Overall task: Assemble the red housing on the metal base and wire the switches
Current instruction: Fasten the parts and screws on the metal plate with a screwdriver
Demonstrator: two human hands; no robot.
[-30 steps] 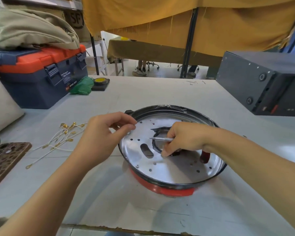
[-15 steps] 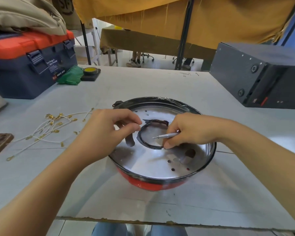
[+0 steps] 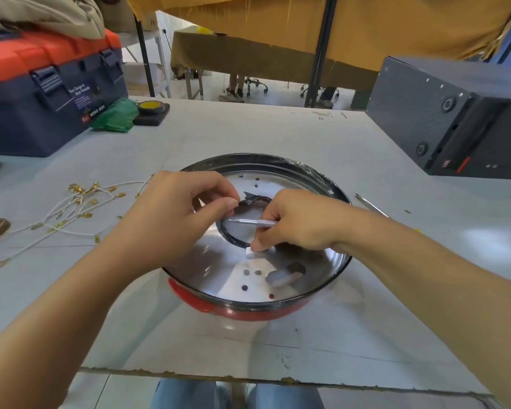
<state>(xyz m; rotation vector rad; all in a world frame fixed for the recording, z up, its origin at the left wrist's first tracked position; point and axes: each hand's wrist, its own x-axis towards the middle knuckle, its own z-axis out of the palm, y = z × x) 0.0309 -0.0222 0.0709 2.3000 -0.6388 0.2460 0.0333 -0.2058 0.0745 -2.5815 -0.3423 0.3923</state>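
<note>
The right hand (image 3: 295, 222) curls around a thin silver tool (image 3: 254, 222), gripping it between thumb and fingers so the tip points toward nine o'clock, across the dark ring (image 3: 233, 239) at the centre of the metal base (image 3: 219, 276). One fingertip of that hand presses down at the ring's lower edge, touching a small white piece (image 3: 249, 251). The left hand (image 3: 171, 219) hovers over the base's nine o'clock side, thumb and forefinger brought close together in a pinch – whether anything sits between them cannot be told.

The metal base is a shiny round pan with a black rim and several small holes, seated in the red housing (image 3: 219, 311), which shows only as a red band along the six o'clock edge. The assembly sits in the middle of the grey bench (image 3: 278, 134), near its front edge.

At nine o'clock from it lies a loose bundle of white wires (image 3: 71, 211) with gold terminals – apart from the pan. A blue toolbox (image 3: 42, 93) with an orange lid stands at ten o'clock, and a dark metal box (image 3: 455, 119) at two o'clock.
</note>
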